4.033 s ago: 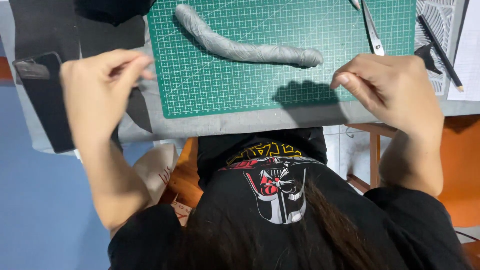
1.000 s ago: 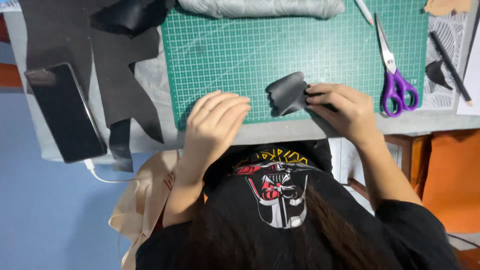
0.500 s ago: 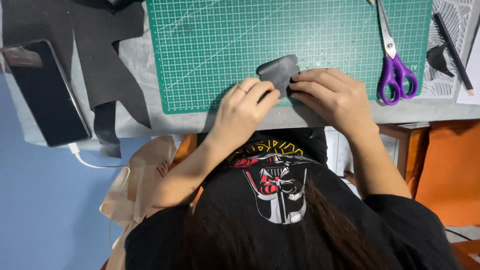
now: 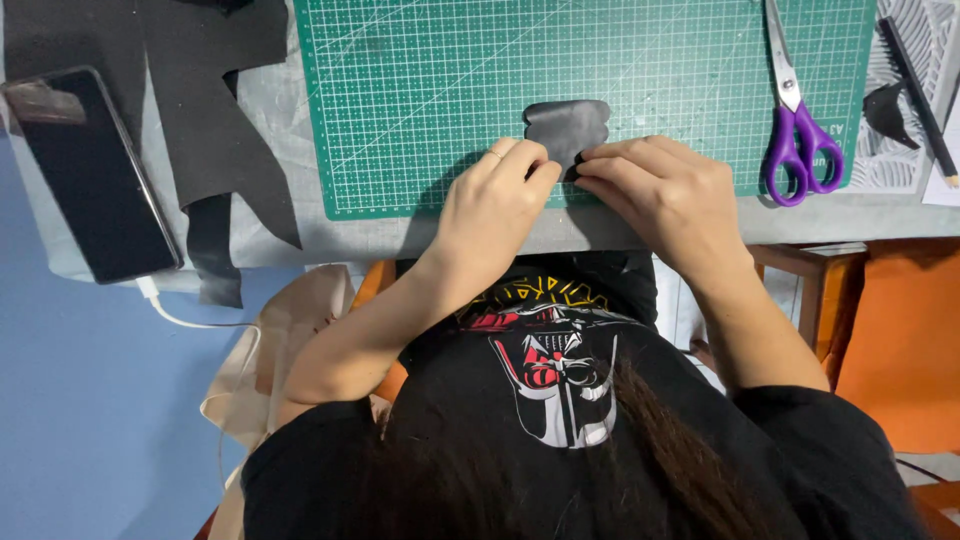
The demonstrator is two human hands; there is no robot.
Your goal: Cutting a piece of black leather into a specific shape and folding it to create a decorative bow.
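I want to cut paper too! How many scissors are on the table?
1. The purple-handled scissors lie on the right edge of the green cutting mat, to the right of the right hand. More could be outside the picture.

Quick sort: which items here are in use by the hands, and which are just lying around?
In use:
dark grey piece, pinched by left hand and right hand
green cutting mat under it

Lying about:
purple-handled scissors
phone on its white cable
black sheet offcuts
pencil
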